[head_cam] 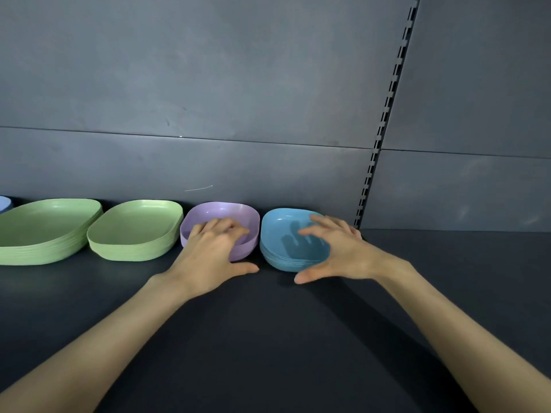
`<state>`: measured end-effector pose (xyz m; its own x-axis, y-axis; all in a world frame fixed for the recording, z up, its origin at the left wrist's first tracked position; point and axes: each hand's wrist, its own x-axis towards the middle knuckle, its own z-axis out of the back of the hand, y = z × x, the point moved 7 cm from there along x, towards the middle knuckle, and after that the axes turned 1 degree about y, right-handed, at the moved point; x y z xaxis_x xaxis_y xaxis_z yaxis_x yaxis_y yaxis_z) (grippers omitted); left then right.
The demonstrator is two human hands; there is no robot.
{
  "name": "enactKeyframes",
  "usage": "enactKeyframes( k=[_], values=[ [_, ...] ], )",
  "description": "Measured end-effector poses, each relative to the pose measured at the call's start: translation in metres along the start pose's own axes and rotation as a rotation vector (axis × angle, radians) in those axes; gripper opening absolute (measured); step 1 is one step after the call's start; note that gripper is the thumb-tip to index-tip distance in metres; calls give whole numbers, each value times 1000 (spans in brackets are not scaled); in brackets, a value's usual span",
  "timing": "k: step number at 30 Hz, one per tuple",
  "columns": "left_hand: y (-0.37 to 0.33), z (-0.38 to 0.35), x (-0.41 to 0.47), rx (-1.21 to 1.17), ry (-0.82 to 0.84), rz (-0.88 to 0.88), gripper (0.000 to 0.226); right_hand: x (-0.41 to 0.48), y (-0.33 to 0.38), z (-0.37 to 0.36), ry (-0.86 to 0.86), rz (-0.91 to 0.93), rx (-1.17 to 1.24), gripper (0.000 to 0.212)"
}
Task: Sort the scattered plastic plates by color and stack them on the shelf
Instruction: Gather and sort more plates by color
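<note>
Sorted stacks stand in a row along the back of the dark shelf (268,338): a large green stack (44,231), a smaller green stack (134,231), a purple stack (220,213) and a blue stack (286,234). My left hand (214,251) lies over the front of the purple stack, fingers curled down into the top plate, thumb spread out to the right. My right hand (334,248) hovers over the right side of the blue stack with fingers spread and relaxed; its shadow falls inside the top plate.
A pale blue plate edge (4,204) peeks in at the far left. The grey back panel (208,114) rises right behind the stacks, with a slotted upright rail (384,120) to the right of the blue stack. Bare shelf surface runs on to the right.
</note>
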<state>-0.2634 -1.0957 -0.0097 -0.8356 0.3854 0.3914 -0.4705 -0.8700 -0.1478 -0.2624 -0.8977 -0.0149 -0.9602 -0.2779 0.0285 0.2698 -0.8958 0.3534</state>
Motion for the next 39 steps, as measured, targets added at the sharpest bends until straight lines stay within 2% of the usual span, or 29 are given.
enactKeyframes(
  k=[2, 5, 13, 19, 26, 39],
  values=[
    [6, -6, -2, 21, 47, -7, 61, 3, 6, -5, -25, 31, -27, 76],
    [10, -9, -2, 8, 53, -22, 52, 9, 2, -6, -56, 4, 57, 61],
    [23, -11, 1, -21, -18, -73, 24, 18, 0, -5, -45, -19, 83, 53],
    [20, -6, 0, -23, -54, -94, 27, 18, -2, -8, -12, -12, 128, 54],
    [17, -2, -1, -63, -53, -73, 24, 17, 6, -7, -91, 46, 50, 51],
    [9, -5, -1, 10, -110, -90, 31, 15, 6, -3, -80, 83, 62, 48]
  ],
)
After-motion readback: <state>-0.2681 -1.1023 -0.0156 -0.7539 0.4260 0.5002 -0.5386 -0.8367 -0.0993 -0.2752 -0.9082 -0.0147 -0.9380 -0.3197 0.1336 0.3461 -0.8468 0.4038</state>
